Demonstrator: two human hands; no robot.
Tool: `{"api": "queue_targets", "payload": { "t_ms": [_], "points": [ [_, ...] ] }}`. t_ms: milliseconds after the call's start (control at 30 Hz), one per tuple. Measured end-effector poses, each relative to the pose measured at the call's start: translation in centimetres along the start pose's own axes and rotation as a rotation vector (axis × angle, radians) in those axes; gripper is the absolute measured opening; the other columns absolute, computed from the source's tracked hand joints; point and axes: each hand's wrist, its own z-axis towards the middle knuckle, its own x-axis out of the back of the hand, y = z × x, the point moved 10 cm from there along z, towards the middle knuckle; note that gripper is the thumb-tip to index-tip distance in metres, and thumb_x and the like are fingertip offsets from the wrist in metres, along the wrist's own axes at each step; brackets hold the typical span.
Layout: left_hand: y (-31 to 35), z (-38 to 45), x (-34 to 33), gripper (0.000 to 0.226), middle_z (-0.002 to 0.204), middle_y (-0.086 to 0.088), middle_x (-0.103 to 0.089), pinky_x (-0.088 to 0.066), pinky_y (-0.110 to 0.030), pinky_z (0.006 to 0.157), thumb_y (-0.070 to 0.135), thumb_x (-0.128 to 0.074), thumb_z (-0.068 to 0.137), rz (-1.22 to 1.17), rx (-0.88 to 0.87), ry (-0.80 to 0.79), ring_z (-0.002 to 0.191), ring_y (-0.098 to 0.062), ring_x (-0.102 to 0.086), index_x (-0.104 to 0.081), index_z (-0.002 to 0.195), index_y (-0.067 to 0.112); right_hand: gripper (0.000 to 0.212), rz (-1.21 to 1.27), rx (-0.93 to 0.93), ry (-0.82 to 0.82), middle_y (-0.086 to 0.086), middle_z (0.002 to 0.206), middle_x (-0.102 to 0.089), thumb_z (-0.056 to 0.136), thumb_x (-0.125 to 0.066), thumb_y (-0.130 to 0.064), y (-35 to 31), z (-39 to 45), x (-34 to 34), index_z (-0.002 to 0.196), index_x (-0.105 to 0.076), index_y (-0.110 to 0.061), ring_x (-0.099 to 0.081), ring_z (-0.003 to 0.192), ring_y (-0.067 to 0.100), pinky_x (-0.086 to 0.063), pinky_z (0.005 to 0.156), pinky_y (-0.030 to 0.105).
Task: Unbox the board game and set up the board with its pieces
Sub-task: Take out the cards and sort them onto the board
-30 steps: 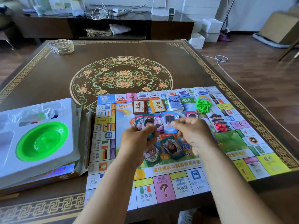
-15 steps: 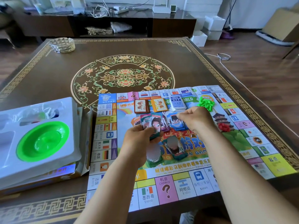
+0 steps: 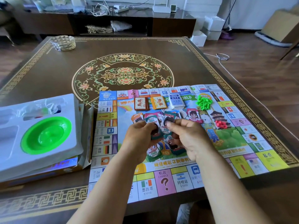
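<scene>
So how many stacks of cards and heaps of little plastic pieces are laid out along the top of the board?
Card stacks: 3, brown, orange, blue-white
Plastic piece heaps: 2, green, red
Total: 5

a home living room. the low dark wooden desk (image 3: 48,75), painted with a floral medallion and gold fret border, is the landmark. beyond its far edge runs a low media cabinet (image 3: 113,23) carrying a white router (image 3: 161,9) and tangled cables. right of the desk, wood-plank flooring (image 3: 258,65) holds a loose white cord (image 3: 222,56) and stacked white boxes (image 3: 210,28).
</scene>
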Motion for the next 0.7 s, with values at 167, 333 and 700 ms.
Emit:
{"api": "queue_targets", "payload": {
  "t_ms": [167, 333, 700],
  "points": [
    [-0.1, 0.2, 0.7, 0.009, 0.079, -0.012, -0.064, -0.054, -0.031, 0.066, 0.011, -0.063, 0.089, 0.055, -0.027, 0.062, 0.065, -0.020, -0.060, -0.063, 0.082, 0.006, 0.010, -0.163, 0.063, -0.043, -0.003, 0.067, -0.062, 0.080, -0.073, -0.020, -0.6, -0.3, -0.5, 0.083, -0.065, -0.015, -0.052, 0.058, 0.010, -0.043, 0.053, 0.022],
    [-0.2, 0.1, 0.3, 0.008, 0.081, -0.010, -0.067, -0.052, -0.025, 0.055, 0.012, -0.067, 0.085, 0.025, -0.025, 0.030, 0.066, -0.019, -0.064, -0.063, 0.089, 0.005, 0.011, -0.187, 0.093, -0.050, -0.004, 0.064, -0.063, 0.083, -0.070, -0.023, -0.5, -0.3, -0.9, 0.075, -0.067, -0.017, -0.050, 0.055, 0.008, -0.040, 0.055, 0.023],
    [-0.3, -0.2, -0.2, 0.004, 0.078, -0.007, -0.068, -0.053, -0.020, 0.050, 0.005, -0.063, 0.087, -0.060, 0.022, -0.025, 0.060, -0.012, -0.068, -0.061, 0.088, 0.008, 0.016, -0.107, 0.052, -0.016, -0.002, 0.061, -0.062, 0.083, -0.071, -0.016, -0.2, 0.2, 0.2, 0.069, -0.063, -0.016, -0.053, 0.047, 0.009, -0.041, 0.042, 0.015]
  ]
}}
